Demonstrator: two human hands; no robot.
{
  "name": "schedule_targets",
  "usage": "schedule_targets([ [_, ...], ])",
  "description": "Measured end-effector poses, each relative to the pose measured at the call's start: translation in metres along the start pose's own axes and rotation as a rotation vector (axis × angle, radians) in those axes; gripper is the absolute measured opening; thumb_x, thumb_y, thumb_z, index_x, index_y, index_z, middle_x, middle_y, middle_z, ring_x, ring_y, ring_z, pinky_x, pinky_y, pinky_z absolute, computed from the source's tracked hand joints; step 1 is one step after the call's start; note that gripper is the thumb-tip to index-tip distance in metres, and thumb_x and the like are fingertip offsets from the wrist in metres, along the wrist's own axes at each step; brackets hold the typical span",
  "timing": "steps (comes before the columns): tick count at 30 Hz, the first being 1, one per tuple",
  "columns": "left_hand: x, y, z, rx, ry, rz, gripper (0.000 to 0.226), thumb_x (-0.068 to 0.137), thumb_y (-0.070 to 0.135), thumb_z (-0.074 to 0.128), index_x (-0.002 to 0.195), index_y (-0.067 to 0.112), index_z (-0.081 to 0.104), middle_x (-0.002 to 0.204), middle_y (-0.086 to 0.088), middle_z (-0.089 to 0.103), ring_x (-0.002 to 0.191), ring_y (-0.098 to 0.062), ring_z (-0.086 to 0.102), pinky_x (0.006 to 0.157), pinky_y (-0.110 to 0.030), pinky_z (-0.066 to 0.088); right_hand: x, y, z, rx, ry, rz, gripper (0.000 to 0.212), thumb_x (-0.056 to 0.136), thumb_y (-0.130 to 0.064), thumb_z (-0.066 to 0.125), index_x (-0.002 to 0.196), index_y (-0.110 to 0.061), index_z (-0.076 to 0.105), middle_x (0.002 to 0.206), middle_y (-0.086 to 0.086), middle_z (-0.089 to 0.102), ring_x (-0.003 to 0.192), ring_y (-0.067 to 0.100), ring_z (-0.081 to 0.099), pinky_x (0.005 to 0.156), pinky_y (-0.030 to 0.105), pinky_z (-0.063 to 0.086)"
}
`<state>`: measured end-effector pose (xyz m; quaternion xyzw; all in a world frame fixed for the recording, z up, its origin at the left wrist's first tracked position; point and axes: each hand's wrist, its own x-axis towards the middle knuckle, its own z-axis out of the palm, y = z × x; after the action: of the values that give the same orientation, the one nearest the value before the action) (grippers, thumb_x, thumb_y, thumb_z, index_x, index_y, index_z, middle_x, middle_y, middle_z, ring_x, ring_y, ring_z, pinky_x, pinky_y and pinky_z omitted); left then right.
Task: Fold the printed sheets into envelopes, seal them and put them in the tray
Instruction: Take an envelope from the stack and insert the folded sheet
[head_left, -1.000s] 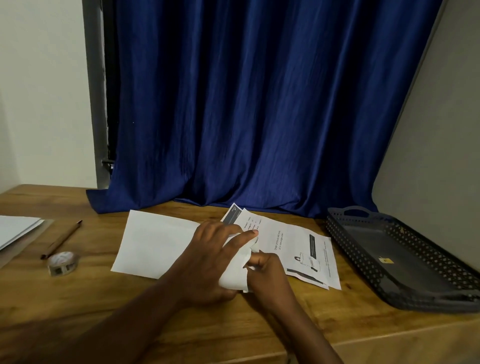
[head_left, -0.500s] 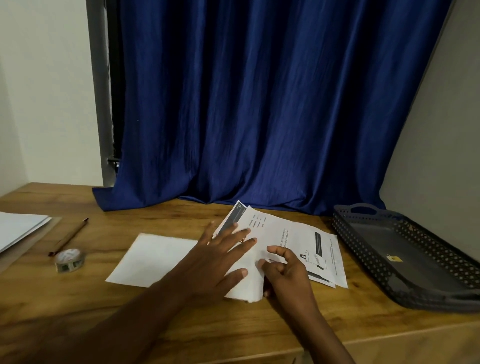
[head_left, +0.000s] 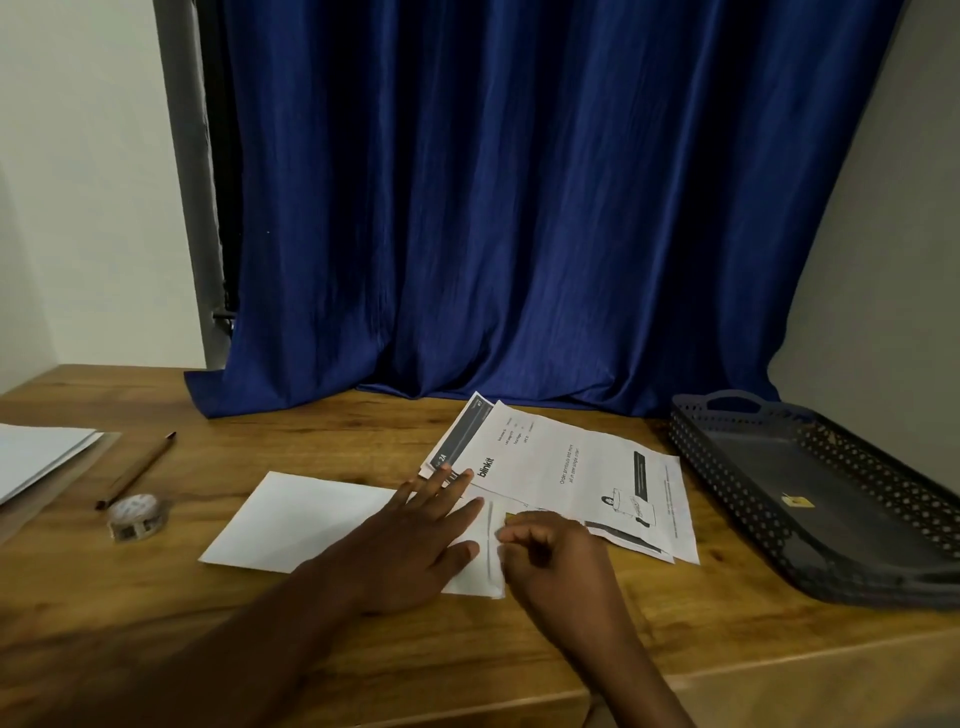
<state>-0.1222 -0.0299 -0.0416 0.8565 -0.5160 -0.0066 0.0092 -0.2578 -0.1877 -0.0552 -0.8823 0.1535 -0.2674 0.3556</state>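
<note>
— White paper (head_left: 311, 519) near the table's (head_left: 363, 665) front edge: our left hand (head_left: 415, 540) presses it flat, fingers straight; our right hand (head_left: 550, 556) curls at its fold.
— So we've sealed nothing; printed sheets (head_left: 587, 478) wait, the right-edge tray (head_left: 810, 493) holds none.

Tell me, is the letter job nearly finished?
Not nearly. Done: nothing, the tray holds no envelopes. In hand: the left hand presses a white envelope flat, the right hand at its end. Left: the printed sheets lie unfolded.
</note>
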Motion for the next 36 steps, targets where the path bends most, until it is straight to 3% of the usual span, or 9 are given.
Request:
schedule_targets([
  [4,0.001,0.0,0.001,0.013,-0.002,-0.007,0.063,0.103,0.06,0.017,0.16,0.037,0.0,0.162,0.008,-0.031,0.147,-0.016,-0.033,0.122,-0.044,-0.012,-0.002,-0.002,0.002,-0.196,-0.071,-0.166,0.027,0.089,-0.04,0.063,0.114,-0.039,0.074,0.122,-0.026,0.068,0.115,-0.005,0.054,0.1,0.022,0.048],
  [14,-0.007,0.009,-0.009,0.008,0.009,-0.04,0.066,0.103,0.06,0.018,0.16,0.035,-0.001,0.163,0.005,-0.031,0.147,-0.017,-0.034,0.125,-0.047,-0.009,-0.012,-0.015,-0.004,-0.452,-0.132,-0.33,0.04,0.1,-0.043,0.039,0.125,-0.032,0.068,0.138,-0.012,0.062,0.125,0.006,0.056,0.11,0.03,0.042],
  [19,-0.037,0.014,-0.021,-0.014,0.058,-0.124,0.085,0.089,0.08,0.016,0.159,0.038,-0.008,0.159,0.009,-0.036,0.147,-0.017,-0.034,0.123,-0.049,-0.01,-0.026,-0.007,-0.014,-0.469,-0.312,-0.285,0.06,0.098,-0.064,0.027,0.152,-0.039,0.035,0.16,-0.019,0.03,0.15,0.008,0.026,0.117,0.026,0.013],
  [23,-0.098,-0.002,-0.019,-0.031,0.029,-0.187,0.102,0.07,0.1,0.012,0.155,0.049,-0.013,0.157,0.022,-0.031,0.145,-0.006,-0.035,0.122,-0.041,-0.016,-0.043,0.001,-0.027,-0.488,-0.444,-0.285,0.089,0.082,-0.091,0.009,0.158,-0.043,0.008,0.165,-0.025,0.005,0.153,0.003,0.003,0.123,0.033,0.002],
  [26,-0.149,-0.011,-0.018,-0.016,-0.068,-0.195,0.1,0.065,0.104,0.019,0.148,0.06,-0.016,0.156,0.031,-0.031,0.14,0.005,-0.037,0.122,-0.038,-0.017,-0.061,0.004,-0.038,-0.543,-0.486,-0.346,0.099,0.073,-0.099,0.015,0.156,-0.049,-0.005,0.162,-0.031,-0.009,0.15,-0.002,-0.011,0.124,0.035,-0.004],
  [28,-0.178,-0.009,-0.017,-0.082,-0.05,-0.196,0.102,0.062,0.105,0.031,0.144,0.067,-0.015,0.152,0.042,-0.028,0.135,0.017,-0.035,0.122,-0.032,-0.007,-0.069,0.005,-0.042,-0.555,-0.457,-0.41,0.097,0.073,-0.099,0.023,0.155,-0.052,0.003,0.159,-0.035,-0.006,0.149,-0.003,-0.008,0.122,0.034,-0.004],
  [30,-0.201,-0.007,-0.014,-0.133,0.033,-0.208,0.102,0.061,0.103,0.04,0.143,0.071,-0.011,0.148,0.05,-0.02,0.132,0.025,-0.027,0.115,-0.025,0.006,-0.076,0.009,-0.044,-0.528,-0.325,-0.523,0.08,0.084,-0.086,0.038,0.152,-0.047,0.032,0.16,-0.028,0.021,0.15,0.004,0.019,0.121,0.038,0.02],
  [33,-0.228,-0.015,-0.004,-0.141,0.196,-0.245,0.092,0.071,0.094,0.048,0.148,0.065,0.008,0.152,0.046,0.009,0.145,0.011,0.012,0.115,-0.029,0.026,-0.086,0.016,-0.041,-0.36,-0.194,-0.6,0.053,0.082,-0.052,0.07,0.133,-0.039,0.062,0.146,-0.023,0.051,0.139,0.004,0.044,0.108,0.037,0.043],
  [36,-0.247,-0.027,0.001,-0.171,0.327,-0.275,0.074,0.076,0.079,0.06,0.143,0.06,0.036,0.15,0.038,0.033,0.141,0.004,0.033,0.113,-0.036,0.038,-0.092,0.02,-0.038,-0.158,-0.128,-0.598,0.034,0.083,-0.039,0.069,0.117,-0.039,0.072,0.134,-0.027,0.06,0.132,0.001,0.05,0.102,0.03,0.044],
])
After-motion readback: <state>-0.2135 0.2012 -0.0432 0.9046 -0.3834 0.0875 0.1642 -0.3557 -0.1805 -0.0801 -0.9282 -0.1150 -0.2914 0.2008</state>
